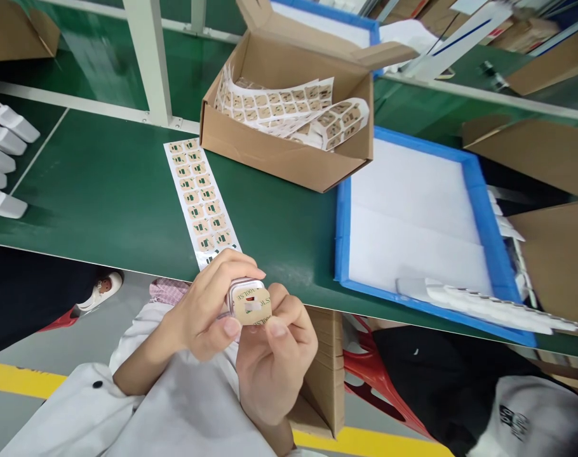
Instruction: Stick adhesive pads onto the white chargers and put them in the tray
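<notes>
Gripping a white case [230,297] at the desk's [103,184] near edge, the left hand [208,311] curls round its sides; the right hand [279,349] pinches its tan sticker [244,310]. One sticker sheet [192,197], partly hidden, lies before one box [265,155]; right, a blue-rimmed tray [343,228]. Five white parts [6,203] sit left, cut off.

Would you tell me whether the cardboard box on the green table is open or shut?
It is open: its flaps are spread outward, and sticker sheets show inside the box.
</notes>
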The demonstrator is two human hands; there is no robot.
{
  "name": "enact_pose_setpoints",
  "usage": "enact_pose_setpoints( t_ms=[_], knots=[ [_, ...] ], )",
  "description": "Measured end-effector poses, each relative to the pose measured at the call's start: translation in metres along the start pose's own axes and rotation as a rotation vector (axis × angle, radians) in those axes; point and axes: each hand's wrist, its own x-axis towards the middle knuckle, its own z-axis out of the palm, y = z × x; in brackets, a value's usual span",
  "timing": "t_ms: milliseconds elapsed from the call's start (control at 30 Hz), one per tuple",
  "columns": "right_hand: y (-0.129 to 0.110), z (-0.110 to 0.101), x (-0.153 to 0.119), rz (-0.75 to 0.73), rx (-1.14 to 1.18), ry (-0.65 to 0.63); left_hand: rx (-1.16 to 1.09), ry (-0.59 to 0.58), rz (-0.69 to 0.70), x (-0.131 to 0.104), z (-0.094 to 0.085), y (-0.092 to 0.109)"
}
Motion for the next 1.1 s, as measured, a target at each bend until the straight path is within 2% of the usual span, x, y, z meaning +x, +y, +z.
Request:
enact_pose_setpoints(
  t_ms=[1100],
  knots=[
    [0.0012, 0.0009, -0.0018, 0.009, 0.002, 0.012, 0.034, 0.000, 0.000, -0.0003, -0.0003, 0.0033]
  ],
)
